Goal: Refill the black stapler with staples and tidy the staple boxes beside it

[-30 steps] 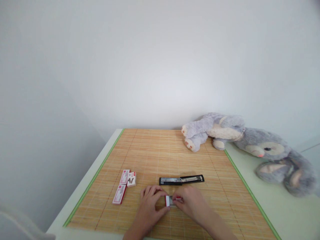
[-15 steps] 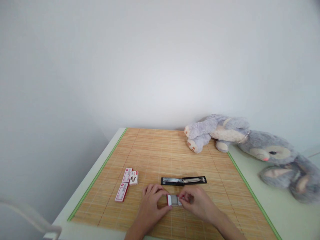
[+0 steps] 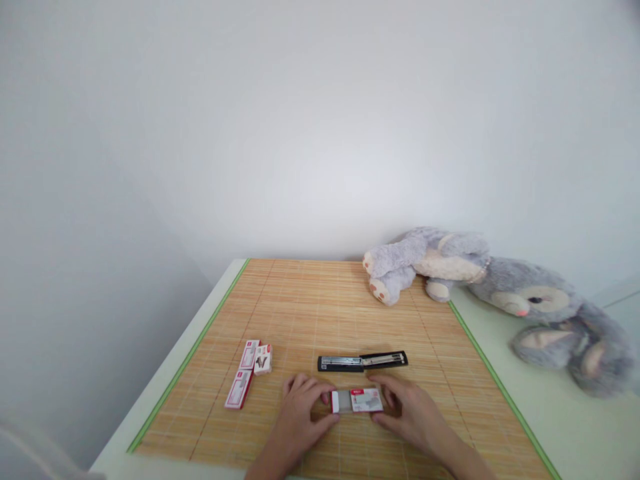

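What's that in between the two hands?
In the head view, a small red-and-white box lies between the left hand and the right hand.

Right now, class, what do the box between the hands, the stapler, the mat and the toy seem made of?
Box: perhaps printed card; its grey section may be plastic.
Stapler: probably black plastic or painted metal, shiny and metallic inside.
Mat: apparently matte bamboo or wood, in thin slats.
Toy: probably fabric; its pile looks fluffy.

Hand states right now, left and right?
Left hand: holding the small box by its left end.
Right hand: open around the box's right end; firm contact can't be told.
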`<move>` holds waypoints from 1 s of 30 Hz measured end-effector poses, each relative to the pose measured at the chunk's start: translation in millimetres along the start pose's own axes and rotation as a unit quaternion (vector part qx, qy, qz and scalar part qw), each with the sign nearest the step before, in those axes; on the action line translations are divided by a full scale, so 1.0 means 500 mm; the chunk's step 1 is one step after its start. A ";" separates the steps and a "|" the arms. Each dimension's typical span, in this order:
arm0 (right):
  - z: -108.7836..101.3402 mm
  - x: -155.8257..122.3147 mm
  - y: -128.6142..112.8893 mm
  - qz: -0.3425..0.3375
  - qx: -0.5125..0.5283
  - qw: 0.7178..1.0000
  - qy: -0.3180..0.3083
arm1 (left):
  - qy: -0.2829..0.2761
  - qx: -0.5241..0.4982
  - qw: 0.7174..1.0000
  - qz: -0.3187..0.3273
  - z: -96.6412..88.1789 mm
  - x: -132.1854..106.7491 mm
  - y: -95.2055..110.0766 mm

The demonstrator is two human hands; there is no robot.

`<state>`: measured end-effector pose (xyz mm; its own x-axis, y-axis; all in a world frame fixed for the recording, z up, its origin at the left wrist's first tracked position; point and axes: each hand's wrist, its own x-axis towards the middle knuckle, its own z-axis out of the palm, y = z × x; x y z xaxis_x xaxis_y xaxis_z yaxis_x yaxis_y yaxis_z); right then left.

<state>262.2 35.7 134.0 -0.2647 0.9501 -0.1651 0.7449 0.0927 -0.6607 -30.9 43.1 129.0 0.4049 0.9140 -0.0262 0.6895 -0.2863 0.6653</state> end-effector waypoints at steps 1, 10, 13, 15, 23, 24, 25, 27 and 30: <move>-0.003 0.001 -0.007 -0.008 -0.006 1.000 -0.007 | -0.004 -0.004 1.000 0.002 0.004 0.001 0.002; 0.011 0.018 -0.052 -0.029 -0.029 0.999 -0.018 | -0.008 -0.022 0.999 0.029 0.038 0.022 0.038; 0.012 0.016 -0.059 -0.033 -0.019 0.999 -0.008 | 0.016 -0.025 0.999 0.034 0.038 0.014 0.027; 0.013 0.014 -0.062 -0.036 -0.019 0.999 -0.008 | 0.069 -0.015 0.997 0.011 0.035 0.011 0.009; 0.018 0.024 -0.077 -0.044 -0.014 0.999 -0.013 | 0.144 0.023 0.989 -0.004 0.009 0.081 -0.056; 0.015 0.027 -0.081 -0.046 -0.008 0.999 -0.010 | 0.139 0.023 0.990 0.001 0.007 0.089 -0.056; 0.012 0.030 -0.086 -0.051 0.001 0.999 -0.005 | 0.134 0.024 0.991 0.006 0.007 0.094 -0.055; 0.005 0.039 -0.095 -0.058 0.019 0.998 0.014 | 0.123 0.025 0.992 0.014 0.011 0.096 -0.049; 0.002 0.058 -0.105 -0.056 0.020 0.998 0.033 | 0.099 0.029 0.994 0.022 0.022 0.089 -0.037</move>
<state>214.8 58.3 163.2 -0.3030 0.9522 -0.0399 0.6876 0.1894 -0.7010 -19.2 85.7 107.5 0.3126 0.9374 0.1535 0.7094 -0.3378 0.6186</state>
